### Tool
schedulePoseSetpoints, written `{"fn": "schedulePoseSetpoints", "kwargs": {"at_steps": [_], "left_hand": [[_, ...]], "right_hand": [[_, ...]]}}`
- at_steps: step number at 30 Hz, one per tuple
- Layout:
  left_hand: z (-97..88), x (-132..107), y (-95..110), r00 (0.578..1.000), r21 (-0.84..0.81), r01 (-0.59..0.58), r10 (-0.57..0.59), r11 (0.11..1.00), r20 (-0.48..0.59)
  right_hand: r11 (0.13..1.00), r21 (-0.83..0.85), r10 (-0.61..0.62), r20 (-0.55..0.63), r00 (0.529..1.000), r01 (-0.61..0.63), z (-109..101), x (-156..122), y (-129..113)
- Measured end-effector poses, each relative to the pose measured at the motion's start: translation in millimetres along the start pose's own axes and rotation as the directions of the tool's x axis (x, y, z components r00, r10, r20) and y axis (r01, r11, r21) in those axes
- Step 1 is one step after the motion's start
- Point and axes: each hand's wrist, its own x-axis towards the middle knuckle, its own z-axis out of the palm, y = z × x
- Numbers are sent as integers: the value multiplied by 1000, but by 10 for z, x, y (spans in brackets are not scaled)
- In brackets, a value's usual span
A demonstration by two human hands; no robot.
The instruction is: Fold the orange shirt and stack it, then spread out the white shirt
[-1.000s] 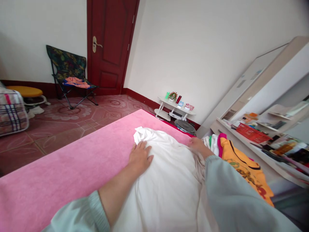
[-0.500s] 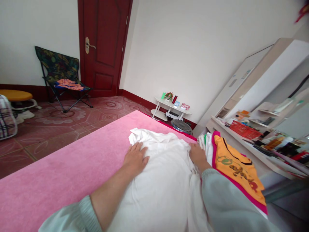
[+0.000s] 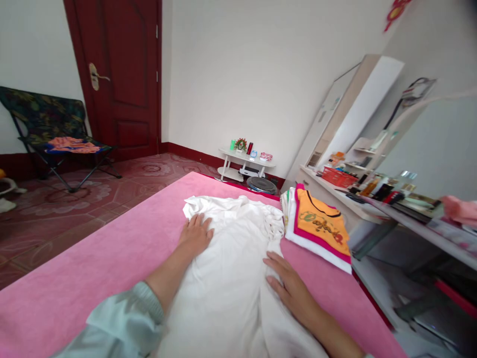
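A white shirt (image 3: 231,258) lies spread on the pink bed cover (image 3: 126,238), wrinkled at its far end and along its right side. My left hand (image 3: 196,235) rests flat on the shirt's upper left part, fingers spread. On the right edge, where a fold runs lengthwise, my right hand (image 3: 285,279) touches the cloth with its fingers stretched out. Neither hand grips the fabric. To the right of the shirt sits a stack of folded clothes, with an orange printed top (image 3: 322,221) uppermost.
Beyond the bed stands a low white table (image 3: 246,155) with small items and a plant. A dresser (image 3: 357,206) holding a red basket (image 3: 338,177) and bottles runs along the right. A folding chair (image 3: 55,134) with cloth on it stands left of the red door (image 3: 122,74).
My right hand has moved from the shirt's far right corner back toward me along its right edge. My left hand stays on the upper left. The view has turned rightward.
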Motion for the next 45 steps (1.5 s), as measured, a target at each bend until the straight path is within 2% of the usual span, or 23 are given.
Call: {"fn": "schedulePoseSetpoints", "kwargs": {"at_steps": [5, 16, 23, 28, 38, 41, 45], "left_hand": [[31, -7, 36, 1000, 80, -3, 4, 997, -19], [-28, -41, 68, 997, 104, -34, 41, 994, -69], [6, -44, 70, 992, 111, -34, 47, 993, -115], [2, -42, 82, 991, 101, -36, 48, 994, -127], [-37, -64, 87, 997, 125, -30, 40, 992, -72], [-38, -67, 70, 998, 112, -30, 35, 993, -44], [-13, -54, 44, 1000, 91, -18, 20, 996, -24]], "right_hand": [[994, 103, 39, -109, 993, -28, 96, -120, 26], [977, 209, 73, -149, 986, -40, 86, -147, 13], [977, 210, 78, -170, 982, -41, 129, -181, 59], [988, 152, 61, -180, 982, -34, 171, -214, 98], [987, 145, 103, -227, 969, -71, 236, -299, 179], [989, 148, 55, -222, 974, -22, 274, -291, 261], [993, 112, -6, -148, 989, 23, 315, -275, 381]]}}
